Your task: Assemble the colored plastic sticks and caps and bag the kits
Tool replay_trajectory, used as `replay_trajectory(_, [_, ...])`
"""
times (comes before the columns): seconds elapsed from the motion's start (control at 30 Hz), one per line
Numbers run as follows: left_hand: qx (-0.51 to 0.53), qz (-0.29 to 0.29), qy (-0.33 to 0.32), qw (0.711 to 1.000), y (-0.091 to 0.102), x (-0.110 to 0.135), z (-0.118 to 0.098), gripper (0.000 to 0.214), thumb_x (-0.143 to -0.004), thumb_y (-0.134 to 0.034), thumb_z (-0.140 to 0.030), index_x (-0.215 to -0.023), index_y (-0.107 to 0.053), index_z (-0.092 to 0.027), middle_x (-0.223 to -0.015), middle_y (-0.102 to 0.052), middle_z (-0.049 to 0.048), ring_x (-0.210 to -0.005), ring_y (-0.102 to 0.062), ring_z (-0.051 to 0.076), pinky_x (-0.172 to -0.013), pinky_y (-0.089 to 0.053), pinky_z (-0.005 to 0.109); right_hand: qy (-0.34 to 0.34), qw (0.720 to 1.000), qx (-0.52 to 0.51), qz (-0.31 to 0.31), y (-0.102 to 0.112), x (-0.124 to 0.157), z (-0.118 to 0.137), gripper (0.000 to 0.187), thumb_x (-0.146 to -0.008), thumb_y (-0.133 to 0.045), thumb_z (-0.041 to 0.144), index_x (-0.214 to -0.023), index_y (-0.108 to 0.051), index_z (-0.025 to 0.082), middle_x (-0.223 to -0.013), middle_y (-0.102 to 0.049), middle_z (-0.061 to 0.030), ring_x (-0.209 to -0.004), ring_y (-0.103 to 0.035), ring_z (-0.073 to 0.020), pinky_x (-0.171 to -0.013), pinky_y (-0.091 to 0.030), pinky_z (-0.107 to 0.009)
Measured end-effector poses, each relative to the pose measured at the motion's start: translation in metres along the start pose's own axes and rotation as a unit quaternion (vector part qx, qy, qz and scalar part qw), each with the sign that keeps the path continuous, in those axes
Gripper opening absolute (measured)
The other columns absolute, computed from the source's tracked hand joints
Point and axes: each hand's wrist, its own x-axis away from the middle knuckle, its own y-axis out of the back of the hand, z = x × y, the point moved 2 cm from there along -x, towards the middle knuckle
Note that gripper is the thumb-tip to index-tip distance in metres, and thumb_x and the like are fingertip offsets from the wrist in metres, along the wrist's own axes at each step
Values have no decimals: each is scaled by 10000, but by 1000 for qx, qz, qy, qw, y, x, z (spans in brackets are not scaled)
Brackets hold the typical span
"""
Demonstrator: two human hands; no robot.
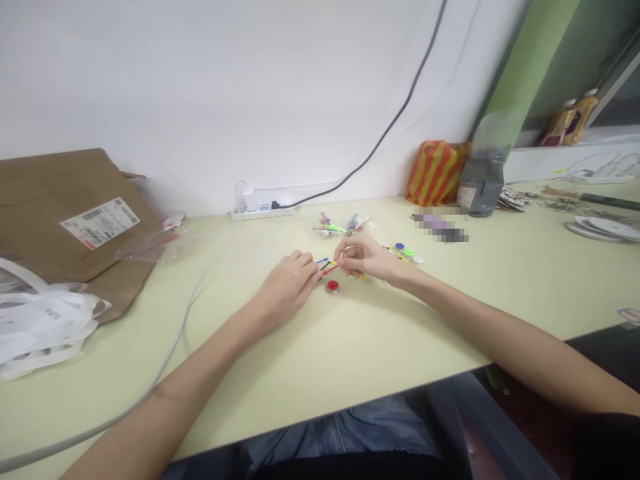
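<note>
Both hands are meeting mid-worktop, left hand and right hand each pinching small coloured sticks, a red cap lying at six o'clock beneath them, white wall behind.

— What stands behind the pale green desk?
— A plain white wall, evenly lit. A dark cable runs down it.
— And right of the desk?
— 1 green pillar, then a window ledge.
</note>
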Motion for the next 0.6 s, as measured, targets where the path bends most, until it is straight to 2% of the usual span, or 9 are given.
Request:
replay_trajectory(0.23, [1, 13, 9, 1000, -6, 1, 4, 338, -1046, -345, -300, -892, -617, -170, -996, -561, 83, -965, -493, 231, -856, -433, 410, -60, 998, 22, -9, 0, 0, 0, 130, -727, -624, 174, -851, -587, 177, -525, -434, 94, -455, -288, -58, -446, -211, -204])
replay_trajectory(0.47, [15, 18, -4, 1000, -9, 2, 1, 339, -1033, -394, -316, -929, -697, -203, -1143, -566, 90, -1130, -486, 263, -945, -433, 454, -92, 995, 32, 30, 1, 0, -4, 167, -703, -603, 147, -867, -585, 173, -554, -441, 84, -456, -289, -55, -433, -202, -192])
replay_trajectory(0.6, [19, 17, 3, 1000, -9, 2, -1, 350, -1024, -403, -318, -883, -702, -203, -1191, -564, 92, -1176, -481, 273, -968, -438, 462, -92, 993, 51, 49, 3, -1, -8, 156, -719, -589, 147, -873, -586, 173, -572, -452, 75, -448, -298, -55, -421, -213, -192])
